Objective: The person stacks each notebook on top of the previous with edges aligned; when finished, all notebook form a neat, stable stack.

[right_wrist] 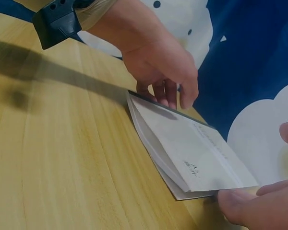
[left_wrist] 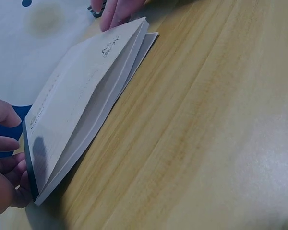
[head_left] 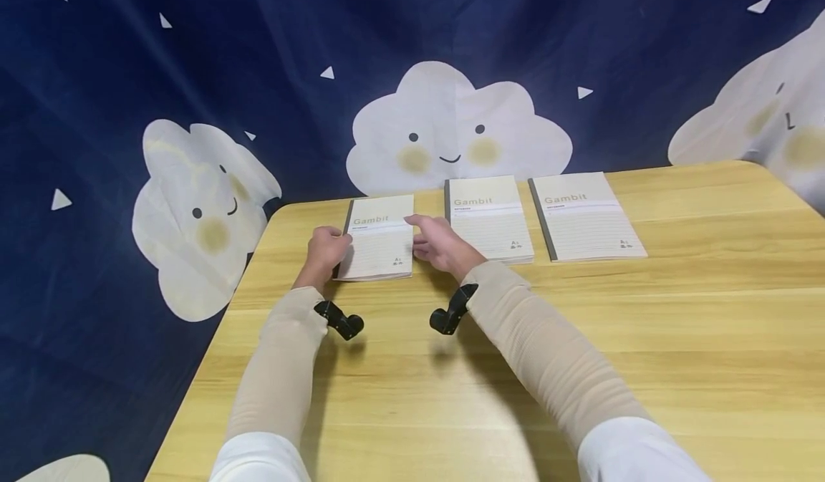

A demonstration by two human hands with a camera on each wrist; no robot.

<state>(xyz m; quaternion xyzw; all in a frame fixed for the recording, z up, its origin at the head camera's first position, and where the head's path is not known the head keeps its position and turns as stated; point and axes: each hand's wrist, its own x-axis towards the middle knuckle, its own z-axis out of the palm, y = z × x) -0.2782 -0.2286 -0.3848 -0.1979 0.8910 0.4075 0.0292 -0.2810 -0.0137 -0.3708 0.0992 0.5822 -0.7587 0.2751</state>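
Note:
A white notebook (head_left: 379, 242) with a dark spine and "Gambit" on its cover lies at the left of the table, between my two hands. My left hand (head_left: 324, 253) is at the spine, several fingers bent against that edge; in the left wrist view its thumb (left_wrist: 8, 115) stands apart from the cover. At the opposite edge is my right hand (head_left: 441, 244), its lower fingertips (right_wrist: 233, 196) right at the notebook's side and its thumb spread away. The notebook's front cover and pages gape slightly along the near edge.
To the right, a second Gambit notebook (head_left: 490, 228) and a third Gambit notebook (head_left: 586, 224) lie flat in a row on the wooden table (head_left: 412, 396). Behind the table hangs a dark blue curtain (head_left: 309, 31) with white smiling clouds. Black wrist cameras (head_left: 339, 320) are strapped on.

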